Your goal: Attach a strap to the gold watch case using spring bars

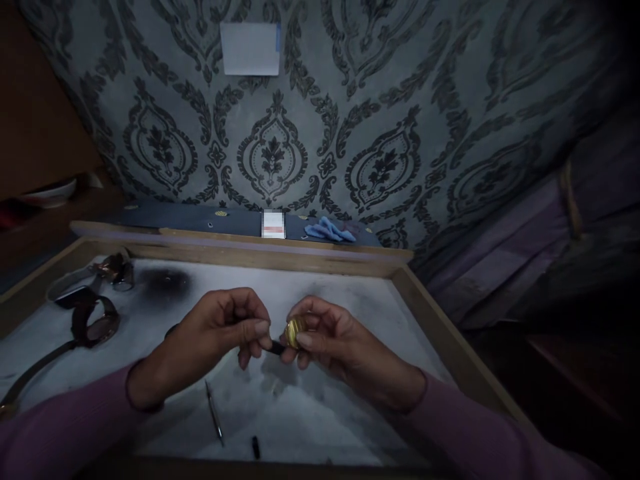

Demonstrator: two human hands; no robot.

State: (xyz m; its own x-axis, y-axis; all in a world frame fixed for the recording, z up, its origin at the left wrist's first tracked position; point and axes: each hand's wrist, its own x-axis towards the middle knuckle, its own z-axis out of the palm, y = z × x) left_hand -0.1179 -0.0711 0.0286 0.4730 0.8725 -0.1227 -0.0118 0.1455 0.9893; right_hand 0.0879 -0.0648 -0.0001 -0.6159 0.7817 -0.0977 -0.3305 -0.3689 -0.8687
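Over the middle of the white-lined tray [350, 427], my right hand [345, 337] is closed around a round gold watch case [295, 331], gripping it between thumb and fingers. A short black strap [277, 347] runs from the case toward my left hand [223, 327], whose thumb and fingers pinch its end. The two hands are close together. Below them lies a slim metal pointed tool [215, 415], with a small black piece [256, 447] to its right. Dim light and my fingers hide where strap and case meet.
At the left of the tray lie a dark wristwatch [95, 323] with a long strap and another watch [117, 267]. A raised wooden rim [245, 253] borders the tray. Behind it sit a small card [273, 227] and a blue cloth [330, 230], against a patterned wall.
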